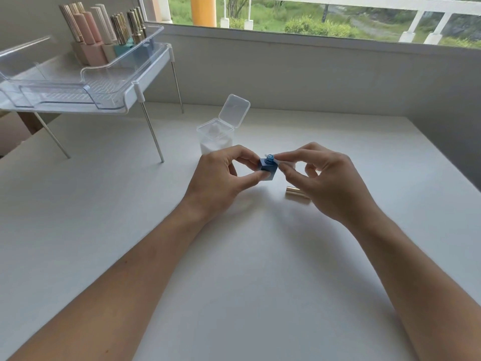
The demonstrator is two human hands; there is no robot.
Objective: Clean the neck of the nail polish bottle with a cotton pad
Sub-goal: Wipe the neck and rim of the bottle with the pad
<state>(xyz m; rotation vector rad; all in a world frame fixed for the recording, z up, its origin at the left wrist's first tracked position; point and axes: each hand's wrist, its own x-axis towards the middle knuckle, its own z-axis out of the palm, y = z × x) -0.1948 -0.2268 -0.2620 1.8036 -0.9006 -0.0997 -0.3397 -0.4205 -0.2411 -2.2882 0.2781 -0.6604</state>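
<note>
From the head view I read no writing on anything. My left hand (221, 178) pinches the dark blue nail polish bottle (268, 169) by its body, just above the white desk (234, 282). My right hand (325, 183) presses a cotton pad (279, 159), barely visible, against the uncapped neck (270, 158). A gold cap (296, 192) lies near my right hand.

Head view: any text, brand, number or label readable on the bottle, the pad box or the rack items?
None readable.
Dark blue square nail polish bottle: no label on the faces shown.
Clear plastic flip-lid box of cotton pads: no print.
Pastel bottles with gold caps in the clear tray: too small to show any lettering.
</note>
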